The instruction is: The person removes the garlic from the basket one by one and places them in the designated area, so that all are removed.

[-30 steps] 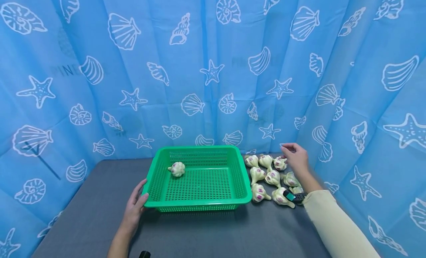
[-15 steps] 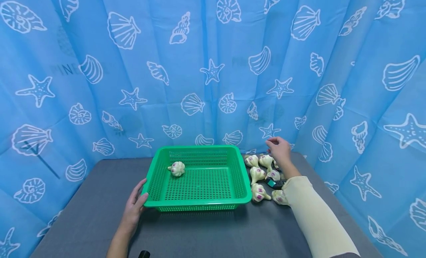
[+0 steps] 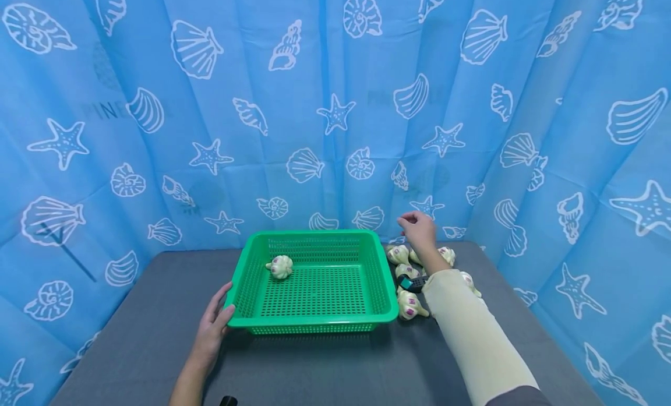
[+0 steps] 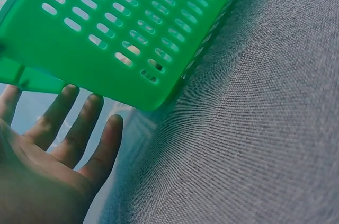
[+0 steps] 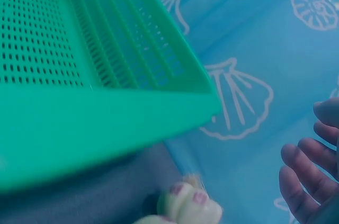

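Note:
A green perforated plastic basket (image 3: 314, 320) rests on the grey table. One garlic bulb (image 3: 281, 267) lies inside near its back left. My left hand (image 3: 211, 321) is at the basket's left rim, thumb near the edge; in the left wrist view its fingers (image 4: 87, 115) reach out nearly straight along the basket wall. Raised above several garlic bulbs (image 3: 410, 305) right of the basket, my right hand (image 3: 421, 231) has its fingers loosely bent. Nothing shows between those fingers (image 5: 304, 179) in the right wrist view. My right forearm covers some of the bulbs.
A blue curtain (image 3: 335, 132) with white sea-shell prints hangs behind and beside the table. Grey cloth (image 3: 314, 371) covers the tabletop in front of the basket. A small black object (image 3: 228, 401) shows at the bottom edge.
My right hand has moved left over the garlic bulbs, toward the basket's back right corner. My left hand, the basket and the bulb in it have stayed put.

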Demonstrator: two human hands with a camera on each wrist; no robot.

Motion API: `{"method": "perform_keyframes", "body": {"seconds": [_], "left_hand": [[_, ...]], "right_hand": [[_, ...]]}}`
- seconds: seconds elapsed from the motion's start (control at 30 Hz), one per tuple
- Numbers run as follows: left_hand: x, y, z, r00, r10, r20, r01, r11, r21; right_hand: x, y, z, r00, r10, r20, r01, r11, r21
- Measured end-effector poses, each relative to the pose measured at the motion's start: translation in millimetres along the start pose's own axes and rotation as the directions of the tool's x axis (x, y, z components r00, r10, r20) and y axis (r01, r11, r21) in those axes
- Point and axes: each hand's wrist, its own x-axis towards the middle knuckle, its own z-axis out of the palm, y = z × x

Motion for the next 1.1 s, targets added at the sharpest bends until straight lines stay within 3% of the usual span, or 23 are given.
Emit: {"method": "perform_keyframes", "body": {"seconds": [0.43,0.63,1.1], "left_hand": [[0.0,-2.8,-2.0,1.0,0.013,-0.008,-0.013,1.0,-0.02],[0.2,-3.5,-1.7,0.999,0.032,-0.001,-0.033,0.999,-0.026],[2.3,-5.3,-1.6,0.999,0.05,0.01,-0.049,0.998,-0.037]], "right_hand": [[-4.1,-18.9,35.0,0.998,-0.031,0.062,0.03,0.999,0.019],[-9.4,-25.1,50.9,0.993,-0.057,0.105,0.048,0.995,0.088],[-15.8,-38.4,76.7,0.962,-0.099,0.255,0.079,0.993,0.089]]}}
